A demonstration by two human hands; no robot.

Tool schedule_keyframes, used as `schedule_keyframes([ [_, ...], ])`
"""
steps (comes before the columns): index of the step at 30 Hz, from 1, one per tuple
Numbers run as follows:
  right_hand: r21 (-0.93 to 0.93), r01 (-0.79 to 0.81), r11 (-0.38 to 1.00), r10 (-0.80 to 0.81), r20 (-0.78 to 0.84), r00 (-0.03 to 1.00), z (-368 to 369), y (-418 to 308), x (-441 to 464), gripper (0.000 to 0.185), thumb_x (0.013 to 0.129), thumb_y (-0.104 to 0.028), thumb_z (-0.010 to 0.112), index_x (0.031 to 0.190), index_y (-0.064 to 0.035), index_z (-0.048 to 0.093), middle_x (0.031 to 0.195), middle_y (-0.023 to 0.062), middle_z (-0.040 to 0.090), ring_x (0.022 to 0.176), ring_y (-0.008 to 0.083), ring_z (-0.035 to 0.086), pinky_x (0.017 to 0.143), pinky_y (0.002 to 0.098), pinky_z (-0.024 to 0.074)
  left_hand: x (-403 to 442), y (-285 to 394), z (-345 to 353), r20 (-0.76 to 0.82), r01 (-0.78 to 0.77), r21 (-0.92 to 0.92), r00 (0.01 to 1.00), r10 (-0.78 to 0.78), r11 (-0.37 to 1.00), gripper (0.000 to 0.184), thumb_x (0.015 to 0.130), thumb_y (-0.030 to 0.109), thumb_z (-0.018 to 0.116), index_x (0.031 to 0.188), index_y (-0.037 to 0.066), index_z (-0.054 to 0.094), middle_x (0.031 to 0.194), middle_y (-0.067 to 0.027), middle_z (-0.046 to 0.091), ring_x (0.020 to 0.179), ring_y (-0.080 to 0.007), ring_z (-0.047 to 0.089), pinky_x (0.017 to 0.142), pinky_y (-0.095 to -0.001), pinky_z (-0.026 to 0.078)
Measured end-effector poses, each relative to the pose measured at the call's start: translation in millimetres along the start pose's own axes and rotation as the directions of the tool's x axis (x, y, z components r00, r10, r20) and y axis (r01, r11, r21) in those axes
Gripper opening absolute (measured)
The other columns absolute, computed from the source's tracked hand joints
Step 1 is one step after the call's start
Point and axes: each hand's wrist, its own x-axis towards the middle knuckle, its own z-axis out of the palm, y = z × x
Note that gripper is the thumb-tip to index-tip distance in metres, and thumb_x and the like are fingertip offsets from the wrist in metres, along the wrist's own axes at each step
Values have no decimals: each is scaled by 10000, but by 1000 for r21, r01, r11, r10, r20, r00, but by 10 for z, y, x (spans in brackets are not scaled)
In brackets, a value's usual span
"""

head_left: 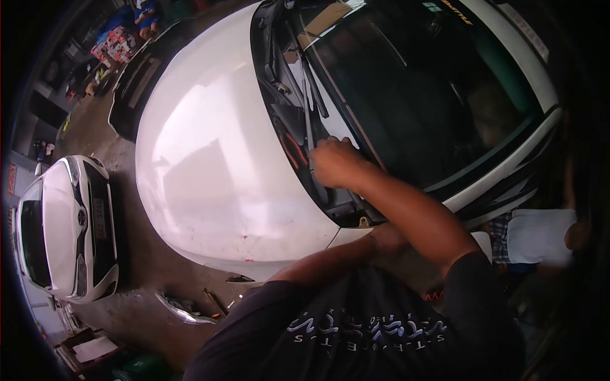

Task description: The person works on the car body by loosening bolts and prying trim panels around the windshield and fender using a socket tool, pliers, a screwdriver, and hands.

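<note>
My right hand (333, 163) is closed over the cowl area at the base of the windshield (419, 95) of a white car, beside the wiper arm (307, 101). What its fingers hold is hidden. My left hand (389, 237) lies lower, at the car's near fender by a small brass-coloured bracket (363, 221). It is partly behind my right forearm, and its fingers do not show. Black cowl parts (289, 117) and a second wiper blade stretch along the rear edge of the white hood (203, 146).
Another white car (61, 228) stands at the left. A dark bumper (136, 86) is beyond the hood. Loose parts (184, 309) lie on the floor at lower left. A person in a white shirt (540, 236) is at the right; a person in blue (146, 18) is at upper left.
</note>
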Motion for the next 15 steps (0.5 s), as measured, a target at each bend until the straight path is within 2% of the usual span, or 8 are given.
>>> schedule_keyframes([
  [3,27,-50,998,53,-116,992,-35,-32,580,313,904,-131,627,1161,-20,767,1303,214,688,1305,394,592,1110,609,452,86,200,-294,153,-90,61,985,80,994,462,1026,279,563,1452,120,641,1547,-161,582,1443,-377,528,1218,-495,419],
  [5,-10,-55,998,54,-94,994,-24,66,997,355,908,-146,632,1226,-35,744,1364,210,658,1356,397,554,1125,613,441,130,316,-428,235,66,-84,971,-44,994,473,985,223,573,1443,137,650,1505,-140,620,1424,-390,541,1189,-483,453],
  [6,-14,-72,997,69,-145,987,-10,117,1187,371,905,-158,639,1245,-49,739,1367,204,657,1371,392,545,1137,615,432,96,266,-353,222,59,-84,974,-39,995,473,985,223,573,1443,137,650,1505,-140,620,1424,-390,541,1189,-483,453],
  [7,-18,-85,996,79,-196,977,-9,179,1396,387,902,-170,647,1263,-62,733,1370,197,655,1386,388,535,1149,617,423,65,170,-225,95,-91,-4,991,91,996,469,961,221,586,1413,121,664,1455,-137,644,1388,-384,565,1169,-470,470],
  [8,-43,-118,992,108,-183,977,8,266,1639,446,893,-251,710,1307,-83,725,1397,178,664,1423,380,510,1173,632,392,56,96,-170,-21,-223,92,974,226,970,466,937,219,600,1383,105,679,1406,-133,668,1351,-379,588,1149,-457,487],
  [9,-57,-109,992,98,-172,980,-81,274,1757,446,893,-251,710,1307,-83,725,1397,178,664,1423,380,510,1173,632,392,55,80,-189,-40,-220,90,974,225,971,466,937,219,600,1383,105,679,1406,-133,668,1351,-379,588,1149,-457,487],
  [12,-266,-136,954,164,83,983,-247,191,1862,722,813,-499,867,1382,-95,683,1464,163,649,1431,398,511,1189,696,348,36,123,-194,-35,-221,99,974,226,970,415,926,220,614,1305,76,704,1329,-127,677,1277,-346,619,1112,-432,507],
  [15,-325,-134,936,189,146,971,-190,116,1963,759,813,-497,866,1425,-104,647,1441,158,663,1425,391,518,1189,695,350,73,72,-150,25,-243,183,970,243,953,361,933,222,621,1241,61,716,1295,-128,670,1222,-315,635,1098,-419,511],
])
